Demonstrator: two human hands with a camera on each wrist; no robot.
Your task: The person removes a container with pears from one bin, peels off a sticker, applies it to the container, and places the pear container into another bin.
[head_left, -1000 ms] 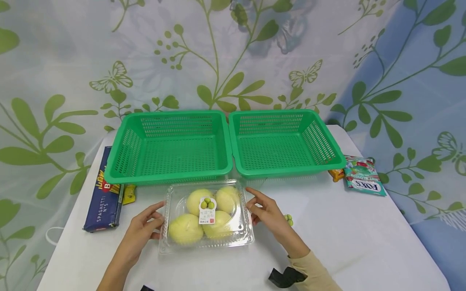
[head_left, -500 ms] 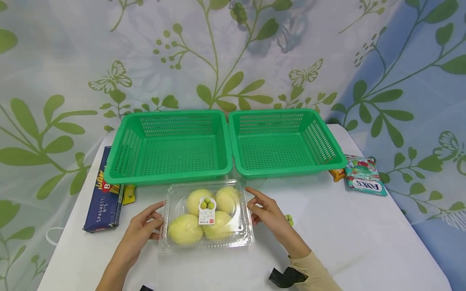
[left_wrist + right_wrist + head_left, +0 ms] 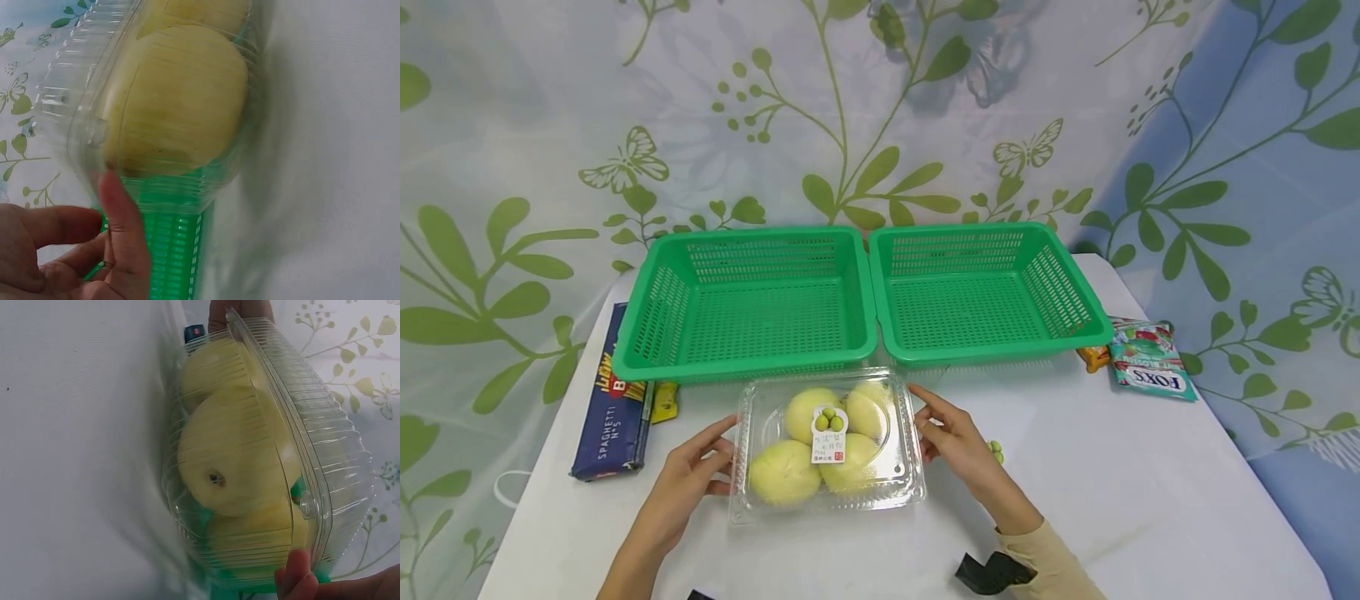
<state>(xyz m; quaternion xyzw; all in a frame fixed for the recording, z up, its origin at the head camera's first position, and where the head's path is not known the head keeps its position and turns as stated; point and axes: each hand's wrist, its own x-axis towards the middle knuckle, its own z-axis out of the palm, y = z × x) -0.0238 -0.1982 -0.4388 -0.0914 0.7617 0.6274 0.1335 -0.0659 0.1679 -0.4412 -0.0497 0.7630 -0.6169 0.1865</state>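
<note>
A clear plastic clamshell box [image 3: 827,446] holding several pale yellow round fruits, with a small label on its lid, sits on the white table [image 3: 1150,500] just in front of two green baskets. My left hand [image 3: 726,454] grips the box's left edge, thumb above the rim. My right hand [image 3: 921,417] grips its right edge. In the left wrist view my thumb [image 3: 125,237] presses on the rim of the box [image 3: 175,100]. A fingertip of my right hand [image 3: 297,575] lies on the lid's edge of the box [image 3: 250,462] in the right wrist view.
Two empty green mesh baskets stand side by side behind the box, left [image 3: 745,304] and right [image 3: 985,287]. A blue spaghetti box [image 3: 613,400] and a small yellow packet [image 3: 664,400] lie at the left. A Fox's sweets bag [image 3: 1150,371] lies at the right, small green beads [image 3: 996,452] by my right hand.
The clamshell box has shifted very slightly between my hands, its far edge a touch higher. Both hands stay at its sides.
</note>
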